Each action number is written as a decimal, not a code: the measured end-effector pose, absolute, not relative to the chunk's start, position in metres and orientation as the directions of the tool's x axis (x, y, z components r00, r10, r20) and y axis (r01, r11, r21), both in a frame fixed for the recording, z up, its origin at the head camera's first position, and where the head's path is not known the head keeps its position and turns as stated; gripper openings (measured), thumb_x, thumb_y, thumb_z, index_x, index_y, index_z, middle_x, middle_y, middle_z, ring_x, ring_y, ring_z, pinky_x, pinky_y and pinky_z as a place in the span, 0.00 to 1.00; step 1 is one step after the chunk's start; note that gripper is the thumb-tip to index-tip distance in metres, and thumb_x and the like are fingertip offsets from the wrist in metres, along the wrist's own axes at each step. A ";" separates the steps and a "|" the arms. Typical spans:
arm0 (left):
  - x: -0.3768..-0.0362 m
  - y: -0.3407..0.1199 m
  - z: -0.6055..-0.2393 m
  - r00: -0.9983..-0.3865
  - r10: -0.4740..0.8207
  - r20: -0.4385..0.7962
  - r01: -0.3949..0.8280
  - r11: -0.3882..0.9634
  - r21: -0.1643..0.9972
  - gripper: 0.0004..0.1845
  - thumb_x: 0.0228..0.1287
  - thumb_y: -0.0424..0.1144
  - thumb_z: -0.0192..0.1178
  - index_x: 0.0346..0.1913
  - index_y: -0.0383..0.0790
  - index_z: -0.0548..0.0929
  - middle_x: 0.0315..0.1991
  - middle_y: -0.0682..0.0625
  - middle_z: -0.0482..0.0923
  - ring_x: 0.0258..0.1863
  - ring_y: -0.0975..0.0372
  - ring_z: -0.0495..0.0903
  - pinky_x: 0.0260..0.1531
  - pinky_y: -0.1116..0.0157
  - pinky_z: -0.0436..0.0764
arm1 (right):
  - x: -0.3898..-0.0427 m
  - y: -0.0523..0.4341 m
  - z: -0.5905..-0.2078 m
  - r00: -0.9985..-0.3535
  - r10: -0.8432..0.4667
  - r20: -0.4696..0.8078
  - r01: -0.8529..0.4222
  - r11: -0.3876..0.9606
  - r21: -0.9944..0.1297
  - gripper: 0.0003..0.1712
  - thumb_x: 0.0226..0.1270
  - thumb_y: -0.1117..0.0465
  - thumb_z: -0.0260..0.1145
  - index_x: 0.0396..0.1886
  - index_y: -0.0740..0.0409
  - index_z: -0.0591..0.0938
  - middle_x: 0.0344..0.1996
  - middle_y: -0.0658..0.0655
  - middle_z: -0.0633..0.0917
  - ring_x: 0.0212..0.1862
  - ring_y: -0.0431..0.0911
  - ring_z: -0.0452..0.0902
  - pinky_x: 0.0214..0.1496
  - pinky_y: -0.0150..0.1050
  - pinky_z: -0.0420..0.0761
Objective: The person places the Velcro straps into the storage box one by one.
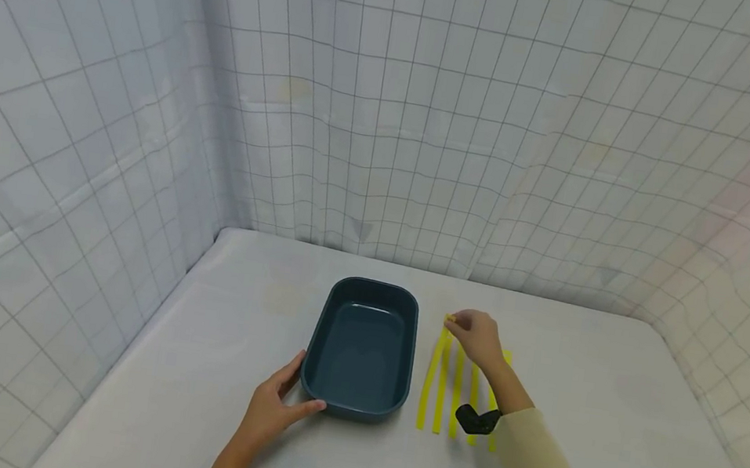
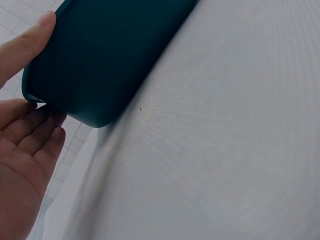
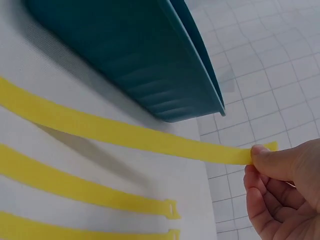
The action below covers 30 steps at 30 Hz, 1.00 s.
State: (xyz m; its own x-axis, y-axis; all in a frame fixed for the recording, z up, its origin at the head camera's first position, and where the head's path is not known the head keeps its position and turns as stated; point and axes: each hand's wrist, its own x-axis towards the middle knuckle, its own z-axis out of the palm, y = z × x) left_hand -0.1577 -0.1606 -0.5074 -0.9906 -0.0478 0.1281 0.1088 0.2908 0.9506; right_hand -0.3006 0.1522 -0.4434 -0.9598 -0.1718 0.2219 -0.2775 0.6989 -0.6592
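Note:
A dark teal plastic bin (image 1: 353,409) stands on the table with its inside bare. My left hand (image 1: 274,404) grips its near left corner, thumb on the front rim and fingers against the left side; the left wrist view shows thumb and fingers (image 2: 47,140) on either side of that corner. Between thumb and forefinger, my right hand (image 1: 478,336) pinches the far end of a yellow hook-and-loop cable tie (image 3: 125,137). That end is lifted, and the tie casts a shadow on the table. More yellow ties (image 3: 95,192) with slotted ends lie side by side beneath the right hand.
A white cloth covers the table (image 1: 251,312). White sheeting with a dark grid (image 1: 391,110) hangs behind it and along both sides. Black wrist camera mounts (image 1: 477,420) sit on the forearms.

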 end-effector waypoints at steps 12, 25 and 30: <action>-0.157 -0.159 -0.506 -0.991 -0.056 0.119 0.098 0.293 0.951 0.48 0.43 0.41 0.74 0.67 0.31 0.61 0.66 0.41 0.58 0.64 0.52 0.60 0.61 0.61 0.63 | -0.287 0.161 -0.419 -0.931 -0.282 0.231 -0.364 0.687 -0.629 0.11 0.61 0.62 0.65 0.38 0.66 0.83 0.33 0.58 0.84 0.37 0.51 0.79 0.38 0.46 0.81; -0.157 -0.160 -0.507 -0.991 -0.056 0.125 0.102 0.307 0.946 0.48 0.43 0.43 0.74 0.67 0.32 0.61 0.66 0.41 0.59 0.64 0.53 0.60 0.61 0.61 0.64 | -0.274 0.165 -0.406 -0.907 -0.315 0.280 -0.421 0.624 -0.659 0.11 0.60 0.60 0.66 0.37 0.64 0.84 0.33 0.56 0.84 0.36 0.50 0.80 0.38 0.45 0.82; -0.157 -0.160 -0.506 -0.991 -0.057 0.124 0.101 0.303 0.948 0.47 0.43 0.43 0.74 0.67 0.33 0.61 0.66 0.42 0.59 0.64 0.53 0.60 0.61 0.61 0.63 | -0.271 0.167 -0.400 -0.908 -0.306 0.285 -0.416 0.600 -0.683 0.10 0.60 0.60 0.66 0.36 0.64 0.84 0.34 0.57 0.84 0.36 0.50 0.80 0.38 0.45 0.82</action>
